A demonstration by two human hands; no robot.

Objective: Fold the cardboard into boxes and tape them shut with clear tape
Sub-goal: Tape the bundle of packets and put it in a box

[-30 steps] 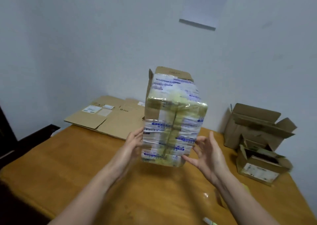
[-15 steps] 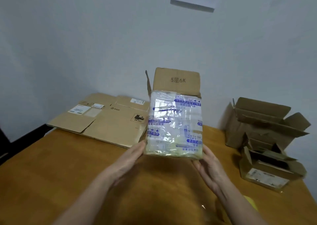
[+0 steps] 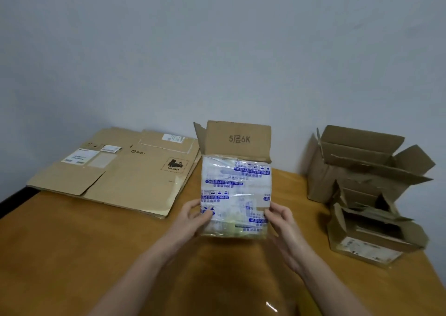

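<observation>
Pale grey wall fills the upper half of the frame, and below it a wooden desk [image 3: 72, 255] with an orange-brown top runs across the lower half. At the centre of the frame I see both bare hands holding up a small cardboard box [image 3: 236, 195] whose front face is wrapped in shiny clear tape printed with blue characters. The left hand [image 3: 193, 221] has its grip closed on the box's lower left edge, thumb on the front face. The right hand [image 3: 281, 221] has its grip closed on the lower right edge, fingertips pressed on the front. One brown flap [image 3: 237, 139] stands open at the top of the box, printed with "5" and "6K" around a character, and a torn smaller flap rises at its left. At middle left, flattened cardboard sheets [image 3: 125, 171] lie on the desk against the wall, with white labels, a PICO mark and a "UN 3481" hazard stamp. At middle right, a larger open box [image 3: 357, 168] stands against the wall with its flaps spread. Just in front of it, lower right, a smaller open box [image 3: 371, 236] sits on the desk with crumpled flaps and a white label on its near side. A dark strip shows along the left edge of the frame beside the desk.
</observation>
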